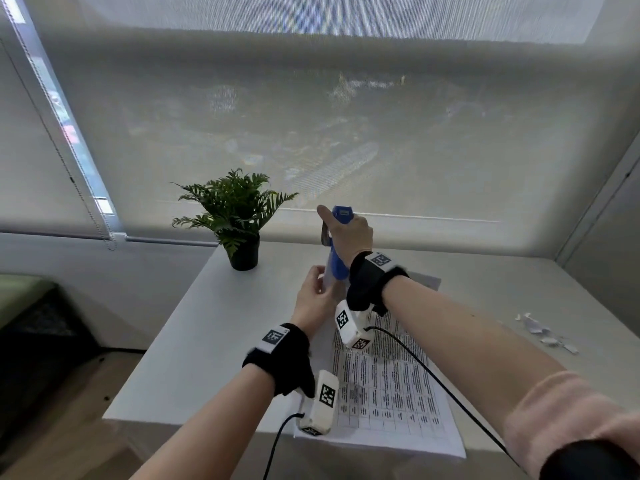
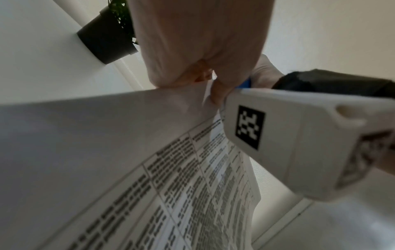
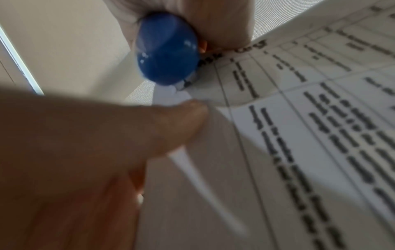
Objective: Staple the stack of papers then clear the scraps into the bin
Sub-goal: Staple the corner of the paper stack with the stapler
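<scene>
My right hand [image 1: 348, 233] grips a blue stapler [image 1: 337, 263] held upright above the table, thumb raised beside its top. The stapler's rounded blue end [image 3: 167, 49] fills the top of the right wrist view. My left hand [image 1: 313, 299] pinches the far left corner of the stack of papers [image 1: 384, 386], a printed table sheet, lifted up toward the stapler. The same sheets [image 2: 192, 186] curve upward in the left wrist view, pinched by my left hand [image 2: 211, 79]. Torn white paper scraps [image 1: 547, 332] lie on the table at the right.
The white table [image 1: 194, 341] stands against a window with a lowered blind. A small fern in a black pot [image 1: 244, 252] sits at its far left corner. Black cables run from both wrist cameras over the table's near edge. No bin shows.
</scene>
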The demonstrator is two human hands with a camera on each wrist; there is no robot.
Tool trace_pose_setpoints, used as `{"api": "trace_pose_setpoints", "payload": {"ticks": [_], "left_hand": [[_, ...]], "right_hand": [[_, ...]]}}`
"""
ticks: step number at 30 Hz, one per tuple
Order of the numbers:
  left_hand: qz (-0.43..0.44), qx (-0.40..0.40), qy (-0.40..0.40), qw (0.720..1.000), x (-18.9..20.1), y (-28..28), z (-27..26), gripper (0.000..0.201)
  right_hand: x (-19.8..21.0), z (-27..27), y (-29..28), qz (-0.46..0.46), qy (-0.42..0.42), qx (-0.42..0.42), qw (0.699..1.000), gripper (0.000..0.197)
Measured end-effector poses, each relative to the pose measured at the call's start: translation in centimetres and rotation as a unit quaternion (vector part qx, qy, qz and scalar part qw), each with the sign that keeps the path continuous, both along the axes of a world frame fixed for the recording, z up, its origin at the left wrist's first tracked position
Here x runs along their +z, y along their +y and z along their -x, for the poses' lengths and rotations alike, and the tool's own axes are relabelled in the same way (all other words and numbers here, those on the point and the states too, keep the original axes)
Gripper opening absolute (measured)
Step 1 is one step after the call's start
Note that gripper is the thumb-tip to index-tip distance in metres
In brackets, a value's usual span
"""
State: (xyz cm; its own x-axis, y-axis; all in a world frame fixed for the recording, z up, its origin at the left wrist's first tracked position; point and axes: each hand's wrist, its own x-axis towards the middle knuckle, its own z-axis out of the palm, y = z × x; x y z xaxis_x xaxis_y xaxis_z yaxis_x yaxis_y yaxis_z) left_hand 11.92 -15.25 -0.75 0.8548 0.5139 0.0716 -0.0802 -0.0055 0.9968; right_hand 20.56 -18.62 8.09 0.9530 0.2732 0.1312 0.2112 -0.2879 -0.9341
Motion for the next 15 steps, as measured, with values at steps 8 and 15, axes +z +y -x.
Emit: {"api": "trace_pose_setpoints", "payload": {"ticks": [8, 15], "left_hand": [[0.017, -0.047, -0.004, 0.999, 1.9, 1.4, 0.2, 0.042], [-0.047, -0.011, 0.014, 0.999, 1.9, 1.9, 0.0, 0.016]], "right_hand": [[-0.3, 0.0, 0.1, 0.011, -0.033, 0.006, 0.999, 0.044], [-0.5, 0.1, 0.6, -0.008, -0.022, 0.004, 1.000, 0.046]]}}
